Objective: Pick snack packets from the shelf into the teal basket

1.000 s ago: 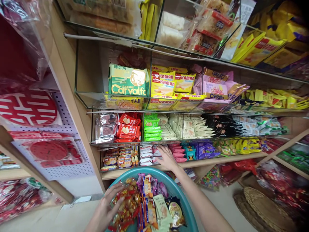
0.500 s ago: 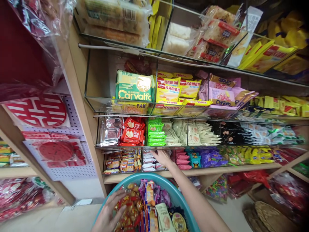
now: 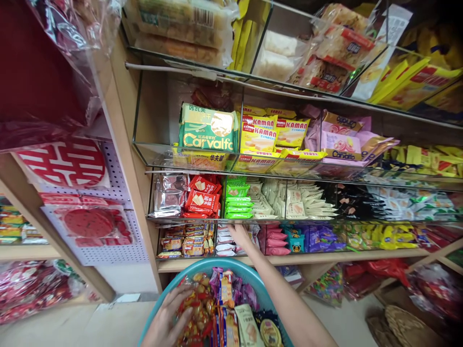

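My right hand (image 3: 238, 235) reaches into a low shelf compartment, among white and pink snack packets (image 3: 224, 246). Its fingertips are hidden by the shelf edge and packets, so I cannot tell what they grip. Over the left side of a teal plastic basket (image 3: 243, 269), my left hand (image 3: 172, 315) rests with fingers apart, close above gold-and-red wrapped candies (image 3: 201, 308). Beside those candies in the basket lie orange-and-blue biscuit packets (image 3: 227, 325), purple wrapped sweets (image 3: 248, 295), a pale green packet (image 3: 249, 325) and a dark packet with a round label (image 3: 270, 332).
Glass-fronted shelves hold green Carvalfo (image 3: 209, 129) and yellow Kaman packets (image 3: 258, 132). Below sit red packets (image 3: 202, 198) and bright green ones (image 3: 238, 198). A wooden upright (image 3: 135, 193) stands at left, with red decorations (image 3: 65, 164) beyond. A woven basket (image 3: 407, 327) lies on the floor at right.
The view has shifted slightly, moving the shelves a little to the right in the picture. Both hands keep nearly the same places, the right one still in the low compartment.
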